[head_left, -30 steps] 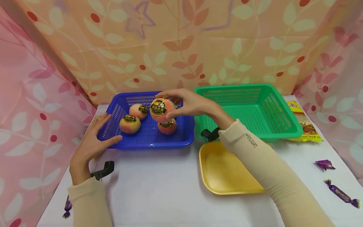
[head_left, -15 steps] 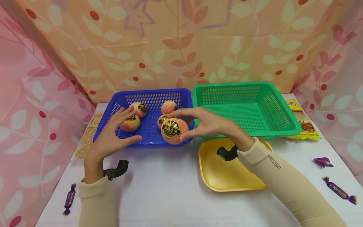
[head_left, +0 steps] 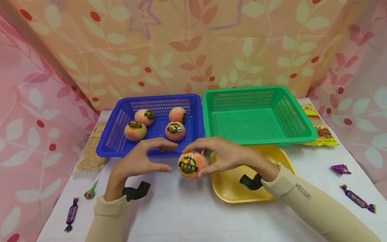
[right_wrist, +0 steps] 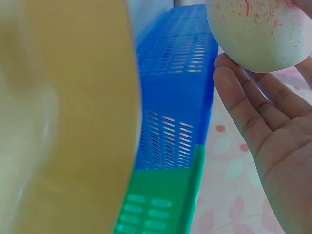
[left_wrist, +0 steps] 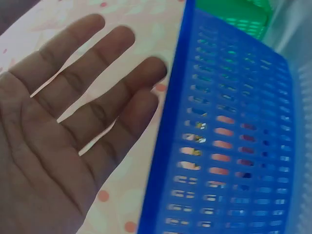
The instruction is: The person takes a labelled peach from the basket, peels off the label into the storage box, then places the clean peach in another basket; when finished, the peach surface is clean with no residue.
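My right hand [head_left: 225, 158] holds a pink and cream peach [head_left: 192, 164] with a black and gold label, in front of the blue basket [head_left: 169, 154]. In the right wrist view the peach [right_wrist: 263, 34] shows its pale underside against the fingers. My left hand [head_left: 140, 159] is just left of that peach, apart from it, thumb and fingers spread; the left wrist view shows a bare palm [left_wrist: 39, 165] and straight fingers beside the blue basket's wall. Inside the basket lie several more labelled peaches, among them a yellowish peach [head_left: 135, 131] and a pink peach [head_left: 175, 131].
A green basket [head_left: 260, 141] stands right of the blue one, with a yellow tray [head_left: 242, 198] before it. A yellow food packet [head_left: 321, 132] lies at right, a bag of grains [head_left: 92, 153] at left. Wrapped candies [head_left: 357, 198] and a lollipop [head_left: 89, 194] lie near the sides.
My right hand has carried the peach out of the blue basket, toward me and slightly right. The left hand has moved right and nearer, away from the basket's left side toward the held peach.
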Demonstrator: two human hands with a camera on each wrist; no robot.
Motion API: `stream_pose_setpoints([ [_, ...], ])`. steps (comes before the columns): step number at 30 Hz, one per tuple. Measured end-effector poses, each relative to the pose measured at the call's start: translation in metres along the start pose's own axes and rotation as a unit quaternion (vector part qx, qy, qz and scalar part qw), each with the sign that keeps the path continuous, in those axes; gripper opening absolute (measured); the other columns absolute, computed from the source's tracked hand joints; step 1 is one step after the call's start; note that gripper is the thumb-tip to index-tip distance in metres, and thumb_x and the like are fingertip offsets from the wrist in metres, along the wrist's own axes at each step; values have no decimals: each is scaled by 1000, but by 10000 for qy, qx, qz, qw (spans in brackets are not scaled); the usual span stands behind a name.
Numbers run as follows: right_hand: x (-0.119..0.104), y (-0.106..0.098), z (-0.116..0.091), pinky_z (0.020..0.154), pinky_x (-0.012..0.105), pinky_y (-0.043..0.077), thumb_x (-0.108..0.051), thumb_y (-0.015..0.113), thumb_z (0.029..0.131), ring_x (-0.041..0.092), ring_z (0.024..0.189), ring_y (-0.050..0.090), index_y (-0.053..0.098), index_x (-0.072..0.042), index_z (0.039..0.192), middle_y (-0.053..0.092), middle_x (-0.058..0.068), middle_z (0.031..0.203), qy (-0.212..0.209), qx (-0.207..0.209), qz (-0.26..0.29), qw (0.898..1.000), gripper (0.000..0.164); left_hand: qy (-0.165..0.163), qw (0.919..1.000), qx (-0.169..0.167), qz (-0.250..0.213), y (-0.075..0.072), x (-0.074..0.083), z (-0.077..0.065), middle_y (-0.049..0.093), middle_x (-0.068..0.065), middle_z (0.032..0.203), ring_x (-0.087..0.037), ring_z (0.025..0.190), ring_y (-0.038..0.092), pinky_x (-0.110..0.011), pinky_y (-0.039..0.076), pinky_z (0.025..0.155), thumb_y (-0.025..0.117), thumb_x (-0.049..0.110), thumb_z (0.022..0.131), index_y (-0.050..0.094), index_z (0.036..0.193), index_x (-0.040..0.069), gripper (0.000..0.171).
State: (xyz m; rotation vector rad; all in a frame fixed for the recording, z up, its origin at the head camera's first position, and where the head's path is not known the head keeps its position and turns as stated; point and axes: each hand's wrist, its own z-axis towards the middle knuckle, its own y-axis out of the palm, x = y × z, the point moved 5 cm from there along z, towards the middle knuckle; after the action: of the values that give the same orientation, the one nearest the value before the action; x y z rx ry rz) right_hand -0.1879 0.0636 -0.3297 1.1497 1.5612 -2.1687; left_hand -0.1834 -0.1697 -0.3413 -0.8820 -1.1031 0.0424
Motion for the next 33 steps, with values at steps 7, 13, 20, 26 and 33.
stream_pose_setpoints([
  [7, 2, 13, -8, 91, 31, 53, -36, 80, 88, 8, 114, 57, 56, -19, 147, 63, -6, 136, -218, -262, 61, 9994, 65, -118, 9984, -522, -187, 11, 1, -6, 71, 7, 127, -13, 109, 67, -39, 57, 96, 90, 32, 77, 68, 131, 24, 59],
  [13, 9, 25, -9, 99, 33, 52, -37, 83, 85, 6, 122, 57, 59, -20, 142, 63, -9, 137, -161, -376, 127, 9991, 64, -662, 9836, -1678, -2, 36, -11, -7, 64, 5, 138, -21, 119, 65, -44, 53, 104, 88, 37, 79, 60, 141, 24, 70],
  [20, 21, 41, -2, 90, 29, 56, -35, 88, 80, 5, 109, 59, 63, -21, 136, 67, -6, 131, 80, -513, -13, 9987, 63, -845, 9704, -2261, -86, 63, -38, 3, 63, 2, 134, -27, 114, 62, -47, 53, 98, 90, 40, 76, 56, 144, 19, 79],
  [26, 30, 54, 9, 92, 28, 55, -41, 88, 78, 6, 108, 60, 65, -23, 132, 68, -7, 129, 366, -687, -450, 9960, 62, -810, 9708, -2238, -310, 67, -60, 7, 65, -3, 121, -27, 103, 61, -40, 53, 86, 91, 30, 75, 59, 138, 13, 73],
  [33, 33, 61, 14, 92, 28, 55, -40, 89, 77, 5, 110, 62, 65, -22, 131, 70, -6, 125, 342, -633, -645, 9953, 62, -642, 9711, -2266, -379, 68, -70, 11, 65, -2, 119, -25, 96, 59, -36, 51, 81, 92, 27, 73, 60, 137, 13, 73],
])
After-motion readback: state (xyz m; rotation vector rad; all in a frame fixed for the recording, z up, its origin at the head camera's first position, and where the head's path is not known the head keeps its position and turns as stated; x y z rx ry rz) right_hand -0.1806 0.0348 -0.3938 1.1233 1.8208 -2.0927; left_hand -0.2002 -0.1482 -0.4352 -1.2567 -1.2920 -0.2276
